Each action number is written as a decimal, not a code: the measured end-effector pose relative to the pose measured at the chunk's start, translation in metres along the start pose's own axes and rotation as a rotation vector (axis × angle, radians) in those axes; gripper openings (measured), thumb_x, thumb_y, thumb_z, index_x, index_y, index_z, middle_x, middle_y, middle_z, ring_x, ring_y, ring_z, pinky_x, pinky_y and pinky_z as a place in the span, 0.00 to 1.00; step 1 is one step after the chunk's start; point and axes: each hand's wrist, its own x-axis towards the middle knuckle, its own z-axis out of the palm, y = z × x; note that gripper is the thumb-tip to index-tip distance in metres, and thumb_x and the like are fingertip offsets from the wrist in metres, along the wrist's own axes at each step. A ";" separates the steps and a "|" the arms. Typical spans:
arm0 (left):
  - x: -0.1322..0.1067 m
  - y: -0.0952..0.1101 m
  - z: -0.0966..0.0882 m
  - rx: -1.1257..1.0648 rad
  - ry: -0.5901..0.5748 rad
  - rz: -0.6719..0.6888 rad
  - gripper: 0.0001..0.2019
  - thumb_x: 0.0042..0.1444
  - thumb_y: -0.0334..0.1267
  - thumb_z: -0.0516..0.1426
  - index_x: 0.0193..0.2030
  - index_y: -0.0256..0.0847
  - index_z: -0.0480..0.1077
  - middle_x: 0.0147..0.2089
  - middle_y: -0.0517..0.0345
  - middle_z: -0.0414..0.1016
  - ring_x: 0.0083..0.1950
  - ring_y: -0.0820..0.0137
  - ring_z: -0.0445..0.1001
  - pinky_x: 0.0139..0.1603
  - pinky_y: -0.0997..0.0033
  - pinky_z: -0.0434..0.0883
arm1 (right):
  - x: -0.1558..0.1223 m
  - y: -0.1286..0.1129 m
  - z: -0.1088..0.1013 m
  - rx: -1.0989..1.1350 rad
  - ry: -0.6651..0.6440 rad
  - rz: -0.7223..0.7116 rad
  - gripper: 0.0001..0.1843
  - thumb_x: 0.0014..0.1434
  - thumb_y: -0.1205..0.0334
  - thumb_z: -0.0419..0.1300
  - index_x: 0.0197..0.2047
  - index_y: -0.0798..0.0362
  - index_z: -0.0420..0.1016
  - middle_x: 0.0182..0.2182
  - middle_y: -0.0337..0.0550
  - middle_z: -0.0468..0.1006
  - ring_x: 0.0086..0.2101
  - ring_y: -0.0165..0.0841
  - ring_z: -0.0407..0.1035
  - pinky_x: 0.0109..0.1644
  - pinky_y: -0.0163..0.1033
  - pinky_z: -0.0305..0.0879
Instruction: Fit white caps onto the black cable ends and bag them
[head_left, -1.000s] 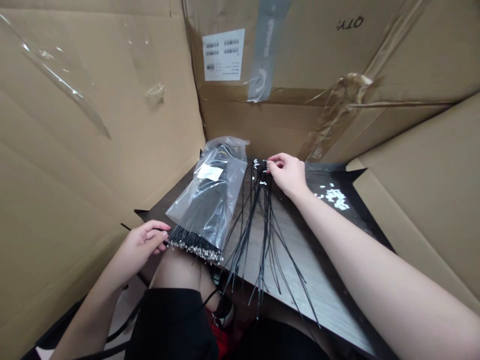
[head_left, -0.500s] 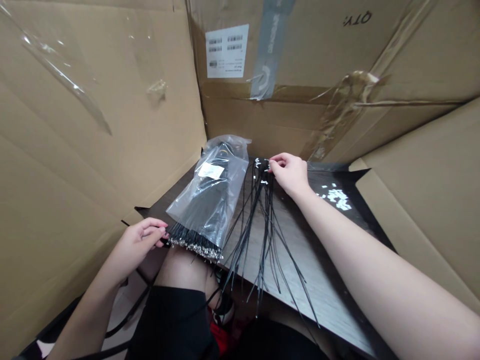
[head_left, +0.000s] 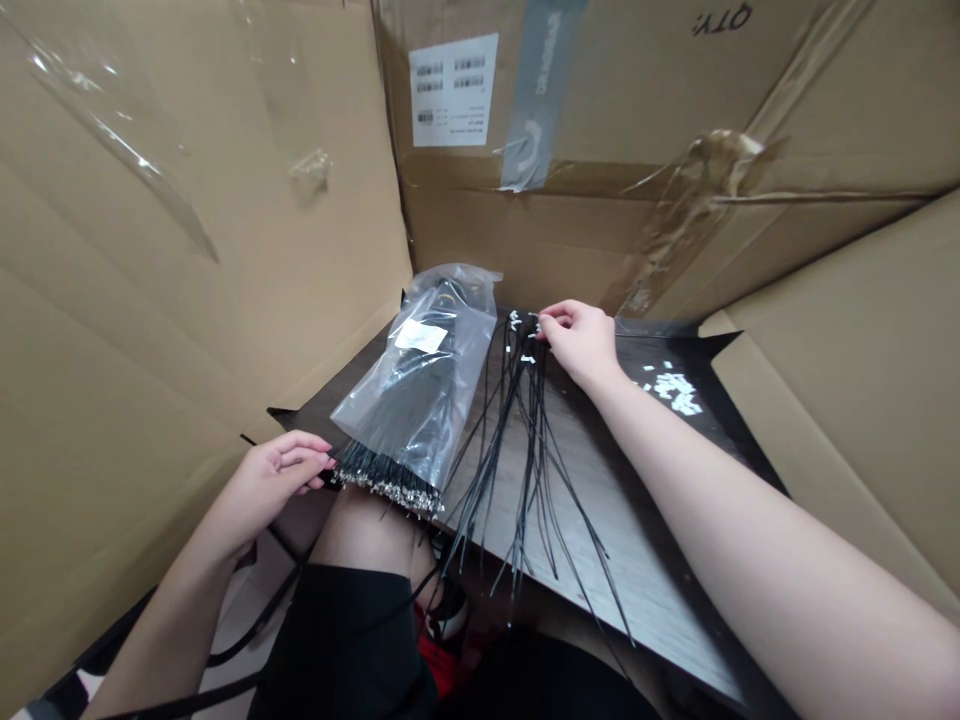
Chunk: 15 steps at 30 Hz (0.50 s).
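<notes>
Right hand (head_left: 581, 345) is narrow: fingers and thumb pinch the gathered top end of the loose black wires (head_left: 517, 440), right at the far edge of the table. The wires fan down from that pinch and lie across the wood-grain tabletop (head_left: 600, 520), their free ends reaching over the near edge. I can see small white pieces (head_left: 527, 358) on the wire ends by the pinch, too small for me to identify.

Left hand (head_left: 277, 475) is curled, fingertips just at the side of a dense wire bundle (head_left: 382, 465) sticking out of the mouth of a clear plastic bag (head_left: 420, 390). Can't tell from here whether it grips anything. The bundle ends in a row of metal terminals (head_left: 390, 490), just past the table's near edge and above the person's bare knee (head_left: 367, 530). The bag lies on the table, left of the loose wires and touching them at its side, with a white label (head_left: 418, 337) on it.

A scatter of white bits (head_left: 675, 392) sits on the table, right of the right hand. Cardboard sheets (head_left: 187, 330) stand around the table, and a barcode sticker (head_left: 452, 90) and grey tape (head_left: 540, 90) sit on the far one.
</notes>
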 end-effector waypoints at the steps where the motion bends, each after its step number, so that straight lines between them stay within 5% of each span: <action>1: 0.000 0.000 -0.001 -0.002 -0.004 -0.002 0.16 0.47 0.46 0.65 0.40 0.40 0.74 0.35 0.54 0.81 0.31 0.70 0.75 0.33 0.72 0.72 | 0.000 0.000 0.000 0.005 0.001 0.000 0.09 0.53 0.62 0.58 0.33 0.55 0.79 0.21 0.43 0.79 0.30 0.39 0.76 0.43 0.45 0.72; 10: 0.000 0.003 -0.005 0.055 0.079 0.014 0.17 0.42 0.48 0.66 0.36 0.40 0.77 0.36 0.50 0.84 0.32 0.66 0.78 0.34 0.69 0.73 | -0.003 -0.005 -0.003 -0.060 0.015 -0.033 0.08 0.54 0.62 0.58 0.32 0.54 0.78 0.22 0.42 0.79 0.30 0.39 0.76 0.45 0.44 0.70; 15: -0.002 0.001 -0.003 0.149 0.123 0.050 0.18 0.45 0.49 0.66 0.39 0.40 0.75 0.35 0.52 0.83 0.37 0.64 0.79 0.39 0.69 0.72 | -0.014 -0.025 -0.002 -0.106 0.092 -0.186 0.13 0.56 0.52 0.60 0.29 0.53 0.77 0.21 0.41 0.75 0.26 0.36 0.71 0.39 0.40 0.66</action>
